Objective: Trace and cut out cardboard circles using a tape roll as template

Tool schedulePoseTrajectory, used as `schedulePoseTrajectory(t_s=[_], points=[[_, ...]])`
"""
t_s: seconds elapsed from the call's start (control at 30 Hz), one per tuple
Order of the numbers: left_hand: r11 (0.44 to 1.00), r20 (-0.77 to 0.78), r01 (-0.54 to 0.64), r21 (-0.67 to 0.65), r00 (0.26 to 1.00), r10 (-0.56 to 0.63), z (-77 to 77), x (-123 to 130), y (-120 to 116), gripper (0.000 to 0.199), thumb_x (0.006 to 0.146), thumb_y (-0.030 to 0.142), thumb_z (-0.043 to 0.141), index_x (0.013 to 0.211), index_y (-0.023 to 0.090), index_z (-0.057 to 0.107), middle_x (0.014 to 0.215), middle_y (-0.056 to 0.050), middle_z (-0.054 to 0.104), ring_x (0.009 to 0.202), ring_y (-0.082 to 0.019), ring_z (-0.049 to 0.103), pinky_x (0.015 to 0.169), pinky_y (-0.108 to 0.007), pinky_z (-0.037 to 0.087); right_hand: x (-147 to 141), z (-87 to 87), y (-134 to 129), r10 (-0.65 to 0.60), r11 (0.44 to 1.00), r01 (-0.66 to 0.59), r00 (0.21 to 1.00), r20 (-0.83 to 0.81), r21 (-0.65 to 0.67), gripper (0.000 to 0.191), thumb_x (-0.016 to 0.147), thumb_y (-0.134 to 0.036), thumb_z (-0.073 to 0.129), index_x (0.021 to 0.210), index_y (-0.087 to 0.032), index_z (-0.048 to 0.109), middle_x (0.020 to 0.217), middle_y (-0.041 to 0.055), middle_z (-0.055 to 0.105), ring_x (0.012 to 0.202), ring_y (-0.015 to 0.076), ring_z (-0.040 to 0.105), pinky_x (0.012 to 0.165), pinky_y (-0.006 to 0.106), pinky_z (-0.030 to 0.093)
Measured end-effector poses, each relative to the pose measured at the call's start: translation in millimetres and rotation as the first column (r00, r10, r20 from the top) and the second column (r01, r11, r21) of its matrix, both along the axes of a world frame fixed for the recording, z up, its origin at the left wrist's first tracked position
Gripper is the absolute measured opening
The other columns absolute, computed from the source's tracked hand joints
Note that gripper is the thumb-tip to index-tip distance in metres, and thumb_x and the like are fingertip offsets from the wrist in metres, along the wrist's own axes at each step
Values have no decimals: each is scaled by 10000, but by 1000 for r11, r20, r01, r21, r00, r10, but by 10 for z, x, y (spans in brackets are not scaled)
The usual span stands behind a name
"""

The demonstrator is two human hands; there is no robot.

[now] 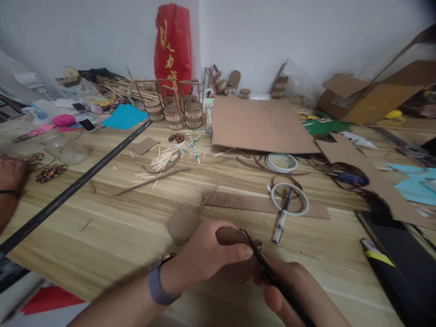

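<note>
My left hand (207,250), with a watch on a purple strap, is closed around a brown cardboard piece (231,236) with a curved edge. In my right hand (293,290) is a pair of black scissors (260,261), its narrow blades against the cardboard's right edge beside my left thumb. Part of the cardboard is hidden behind my fingers. On the table just beyond my left hand lies a round cardboard disc (184,223). A long cardboard strip (238,201) lies beyond both hands, with a roll of white tape (305,206) and a utility knife (280,227) over it.
Matchsticks (165,159) lie scattered at mid-table, before several small stick-sided baskets (173,113) and a red bag (173,45). A large cardboard sheet (259,122) lies at the back. A dark tablet (402,268) is at right. Another person's hand (12,175) rests at far left.
</note>
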State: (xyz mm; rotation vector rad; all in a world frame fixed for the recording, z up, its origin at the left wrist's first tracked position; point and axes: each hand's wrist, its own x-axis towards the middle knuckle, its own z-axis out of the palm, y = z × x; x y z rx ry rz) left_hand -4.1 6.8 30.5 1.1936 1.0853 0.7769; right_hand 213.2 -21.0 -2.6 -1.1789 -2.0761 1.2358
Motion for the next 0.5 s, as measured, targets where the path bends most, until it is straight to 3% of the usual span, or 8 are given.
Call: schedulePoseTrajectory(t_s=[0.1,0.23,0.5], points=[[1000,28,28,-9,999,-28,6,-4,5,254,754,407,813,875,185,785,916,-28,817,937,-271,725,824,-326,532,24,-37,-1,17,1000,-17,1000,11,3,853,794,-970,222,897,-219,612,599,-33,495,518,144,413,484,270,290],[998,45,65,-13,997,-64,24,-1,9,221,743,351,809,879,177,800,932,-26,825,941,-262,731,816,-306,532,37,-30,-14,-3,999,2,1000,30,43,859,822,-957,219,958,-234,663,653,-3,558,537,163,457,478,273,331],[996,25,83,-16,996,-83,14,-11,5,221,756,331,811,919,182,809,948,-17,829,960,-259,735,817,-297,538,-28,83,-4,3,998,-4,1000,18,68,778,904,-883,244,868,-223,654,713,41,684,604,186,592,546,268,437]])
